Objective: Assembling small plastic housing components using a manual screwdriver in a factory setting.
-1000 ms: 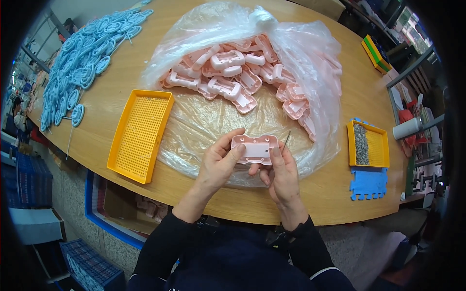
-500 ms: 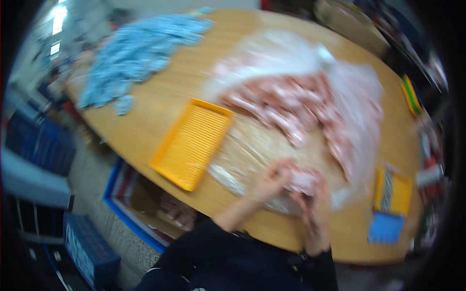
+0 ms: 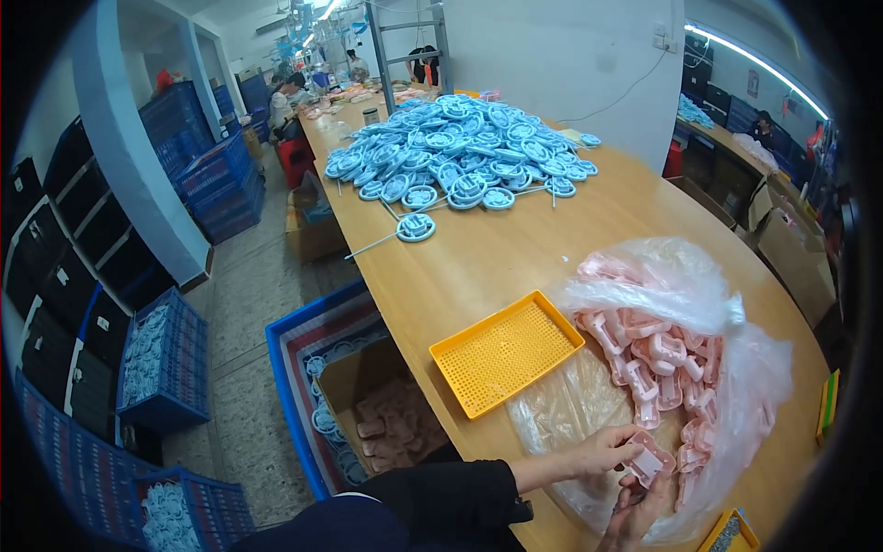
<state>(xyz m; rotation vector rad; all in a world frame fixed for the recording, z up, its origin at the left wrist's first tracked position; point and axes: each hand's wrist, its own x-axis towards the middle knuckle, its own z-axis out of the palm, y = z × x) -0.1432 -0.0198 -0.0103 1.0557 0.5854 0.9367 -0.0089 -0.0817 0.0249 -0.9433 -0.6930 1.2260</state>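
Above the near side of the table, a pink plastic shell (image 3: 648,460) sits between my two hands, its hollow side facing up. My left hand (image 3: 596,453) pinches it from the left, thumb and fingers at its edge. My right hand (image 3: 639,513) grips it from below and the right. Just beyond them, several similar pink plastic parts (image 3: 658,354) spill from a clear plastic bag (image 3: 759,386). A flat part of that bag lies under my hands.
A yellow perforated tray (image 3: 506,354) stands left of the bag. Blue round plastic parts (image 3: 460,147) are heaped farther up the table, some with thin rods. Below the left edge, a blue crate (image 3: 299,405) holds a cardboard box of pink parts. A small yellow tray (image 3: 708,545) contains metal bits.
My view has swung left and up, so the table and hands appear lower right. Both hands still hold the pink shell. The picture is sharper now.
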